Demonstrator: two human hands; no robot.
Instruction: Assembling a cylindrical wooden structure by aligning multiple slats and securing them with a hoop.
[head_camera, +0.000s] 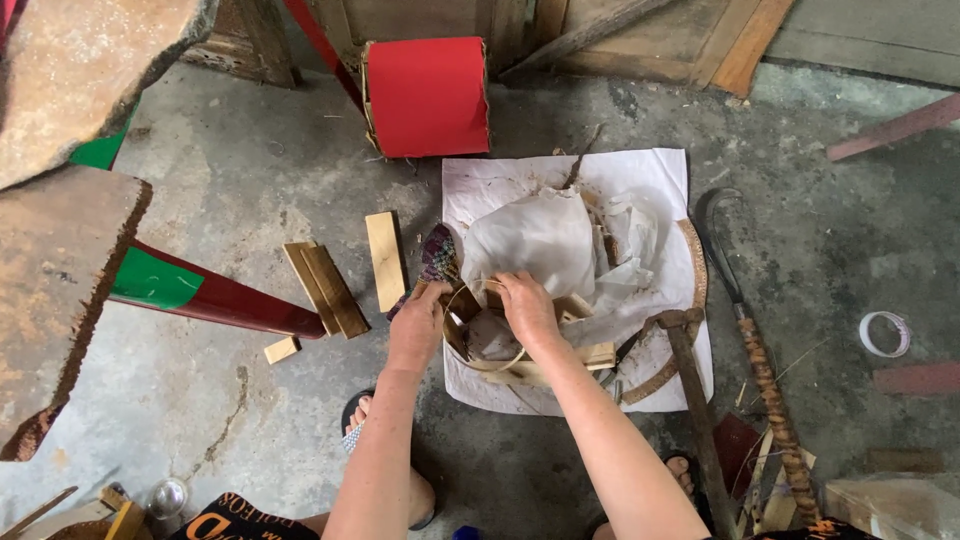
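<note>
Left hand (418, 325) and right hand (527, 305) gripping thin curved bamboo hoop (487, 362), crumpled white paper (545, 240), perhaps tissue

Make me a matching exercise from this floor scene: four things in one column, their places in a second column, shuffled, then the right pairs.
Things:
1. red roll
2. tape ring
3. wooden slats
4. thin bent strip

Places:
A. between the left hand and right hand, over the white sheet
B. on the bare concrete, to the left of the sheet
C. beyond the sheet's far edge, by the wooden boards
D. alone on the floor at the far right

Pairs: 1-C, 2-D, 3-B, 4-A
</note>
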